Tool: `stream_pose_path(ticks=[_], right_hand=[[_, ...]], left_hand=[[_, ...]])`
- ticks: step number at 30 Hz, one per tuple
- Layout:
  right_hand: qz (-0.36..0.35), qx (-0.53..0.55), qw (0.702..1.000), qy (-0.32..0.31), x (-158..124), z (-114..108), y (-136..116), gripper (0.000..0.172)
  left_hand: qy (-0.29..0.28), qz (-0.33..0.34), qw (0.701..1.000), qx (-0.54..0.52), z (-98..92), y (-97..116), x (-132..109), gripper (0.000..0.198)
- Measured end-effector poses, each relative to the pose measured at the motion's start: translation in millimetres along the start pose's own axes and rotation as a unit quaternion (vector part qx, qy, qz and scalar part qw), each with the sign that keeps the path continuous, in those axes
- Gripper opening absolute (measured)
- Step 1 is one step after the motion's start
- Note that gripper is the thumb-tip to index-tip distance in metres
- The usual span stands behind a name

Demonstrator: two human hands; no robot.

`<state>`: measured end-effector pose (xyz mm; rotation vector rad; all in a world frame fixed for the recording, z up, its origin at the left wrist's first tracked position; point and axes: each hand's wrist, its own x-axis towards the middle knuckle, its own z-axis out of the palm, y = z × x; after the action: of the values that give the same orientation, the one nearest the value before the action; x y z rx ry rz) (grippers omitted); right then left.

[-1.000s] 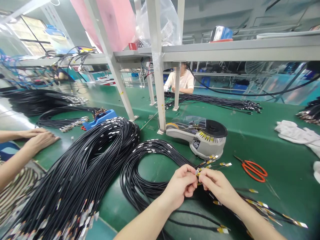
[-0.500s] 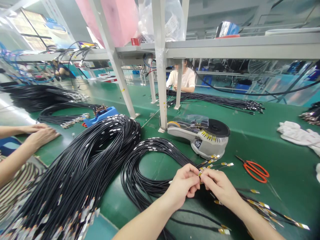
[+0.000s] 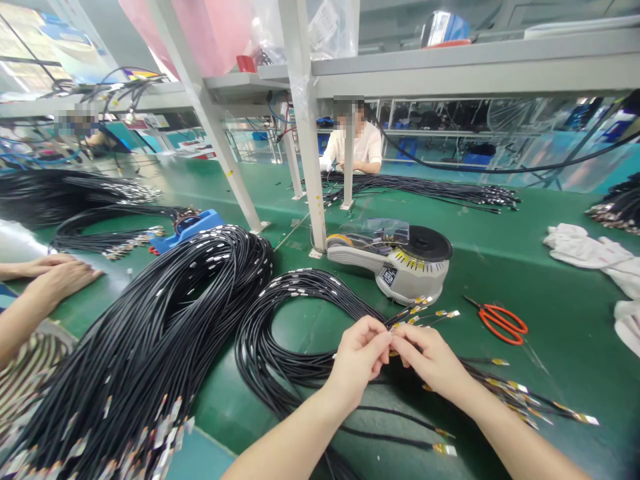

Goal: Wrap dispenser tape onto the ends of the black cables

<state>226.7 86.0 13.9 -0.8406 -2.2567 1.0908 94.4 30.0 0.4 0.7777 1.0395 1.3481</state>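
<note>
My left hand and my right hand meet fingertip to fingertip over the coil of black cables. Both are closed in a pinch on the end of one black cable; the fingers cover most of that tip. Just beyond them, several cable ends with yellow tape and silvery tips fan out to the right. More taped ends lie past my right forearm. Below my wrists, two loose cables stretch across the green mat.
A tape dispenser stands behind my hands, red-handled scissors to the right, white gloves farther off. A big cable bundle fills the left. A co-worker's hands rest at far left; another person sits opposite.
The view has shifted slightly, so the bench things sit a little farther left and higher. My fingertips have drawn closer together, and the yellow tape between them is now mostly covered.
</note>
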Motion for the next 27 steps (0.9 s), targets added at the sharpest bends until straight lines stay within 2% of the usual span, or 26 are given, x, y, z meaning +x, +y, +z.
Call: stream_pose_path(ticks=[4,7,9,12,16,21,27], right_hand=[[0.051,0.039,0.997,-0.030,0,-2,6,0.031],[0.111,0.073,0.991,-0.002,-1,-4,14,0.030],[0.126,0.112,0.985,0.025,-3,-5,17,0.029],[0.099,0.189,0.976,0.049,-4,-5,13,0.024],[0.079,0.260,0.962,0.036,-4,-2,2,0.019],[0.087,0.243,0.965,0.051,-3,2,2,0.012],[0.086,0.195,0.975,0.066,-5,1,3,0.016]], left_hand=[[0.034,0.027,0.999,-0.021,-0.6,0,-3,0.021],[0.043,0.050,0.996,-0.064,-3.1,3,-4,0.018],[0.035,0.044,0.995,-0.078,-4.0,5,-4,0.018],[0.011,0.025,0.998,-0.060,-2.9,5,-4,0.017],[0.014,0.040,0.998,-0.038,0.4,3,-4,0.017],[0.014,0.043,0.998,-0.052,0.5,-1,-3,0.018],[0.019,0.027,0.997,-0.065,-0.8,-4,0,0.015]])
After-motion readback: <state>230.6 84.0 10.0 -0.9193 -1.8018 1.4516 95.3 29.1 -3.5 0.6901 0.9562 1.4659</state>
